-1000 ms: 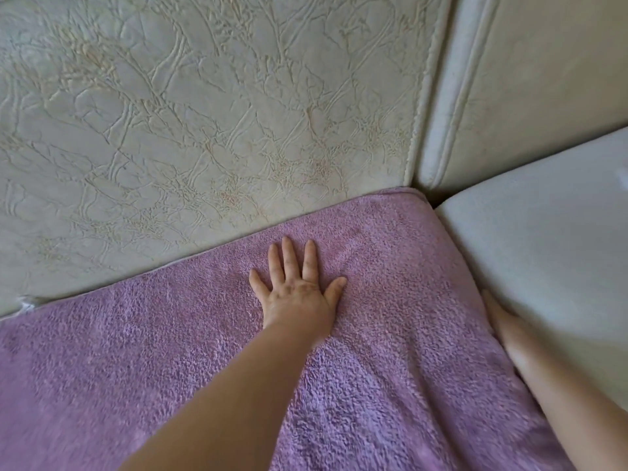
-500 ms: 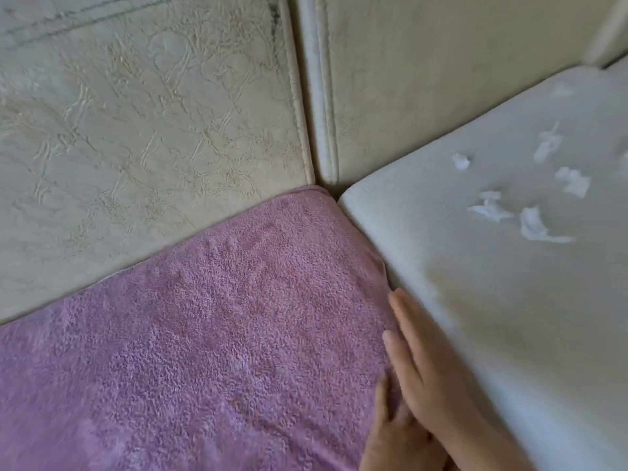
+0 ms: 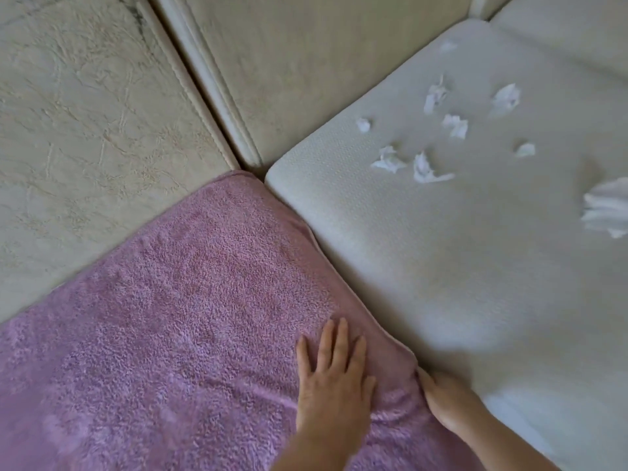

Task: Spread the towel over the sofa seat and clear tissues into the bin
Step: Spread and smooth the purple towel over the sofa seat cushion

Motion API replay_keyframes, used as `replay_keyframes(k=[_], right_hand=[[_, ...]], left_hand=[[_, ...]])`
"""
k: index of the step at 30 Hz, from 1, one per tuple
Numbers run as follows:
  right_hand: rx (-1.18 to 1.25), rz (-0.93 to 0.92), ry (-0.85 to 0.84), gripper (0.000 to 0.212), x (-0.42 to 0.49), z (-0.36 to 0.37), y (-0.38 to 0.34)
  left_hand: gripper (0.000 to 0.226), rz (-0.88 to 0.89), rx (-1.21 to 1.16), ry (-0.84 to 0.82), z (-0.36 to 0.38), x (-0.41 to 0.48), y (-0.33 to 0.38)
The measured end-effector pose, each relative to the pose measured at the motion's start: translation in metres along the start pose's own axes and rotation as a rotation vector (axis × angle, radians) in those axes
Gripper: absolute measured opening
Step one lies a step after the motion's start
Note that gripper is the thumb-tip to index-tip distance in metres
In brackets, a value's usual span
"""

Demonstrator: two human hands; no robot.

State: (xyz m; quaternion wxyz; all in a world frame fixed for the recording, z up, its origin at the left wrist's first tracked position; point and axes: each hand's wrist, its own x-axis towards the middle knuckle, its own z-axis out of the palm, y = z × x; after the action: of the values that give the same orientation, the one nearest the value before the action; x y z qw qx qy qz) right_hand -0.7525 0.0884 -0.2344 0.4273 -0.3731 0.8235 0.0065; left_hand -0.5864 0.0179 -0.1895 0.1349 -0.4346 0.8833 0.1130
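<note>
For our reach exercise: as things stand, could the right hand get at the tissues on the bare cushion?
Probably yes: the right hand rests at the edge of the towel beside that cushion, with nothing between it and the tissues.

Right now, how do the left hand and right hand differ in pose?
The left hand lies flat on the towel; the right hand sits at its edge, against the bare seat. The left hand's fingers are straight and spread; the right hand's are hidden. Both touch the towel.
</note>
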Motion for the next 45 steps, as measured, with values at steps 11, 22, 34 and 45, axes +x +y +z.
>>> replay_keyframes(k=[11,22,34,45], right_hand=[[0.264,0.113,0.264,0.047,-0.066,0.038,0.049],[0.236,0.070,0.443,0.043,-0.115,0.064,0.051],[0.202,-0.356,0.462,0.059,-0.161,0.110,0.009],[0.379,-0.433,0.537,0.057,-0.145,0.080,-0.018]], left_hand=[[0.057,-0.071,-0.025,0.052,0.001,-0.040,0.029],[0.065,0.179,-0.015,-0.045,0.030,-0.117,0.051],[0.080,-0.575,-0.135,-0.096,0.011,-0.050,-0.046],[0.065,-0.217,-0.087,0.120,0.036,-0.100,-0.001]])
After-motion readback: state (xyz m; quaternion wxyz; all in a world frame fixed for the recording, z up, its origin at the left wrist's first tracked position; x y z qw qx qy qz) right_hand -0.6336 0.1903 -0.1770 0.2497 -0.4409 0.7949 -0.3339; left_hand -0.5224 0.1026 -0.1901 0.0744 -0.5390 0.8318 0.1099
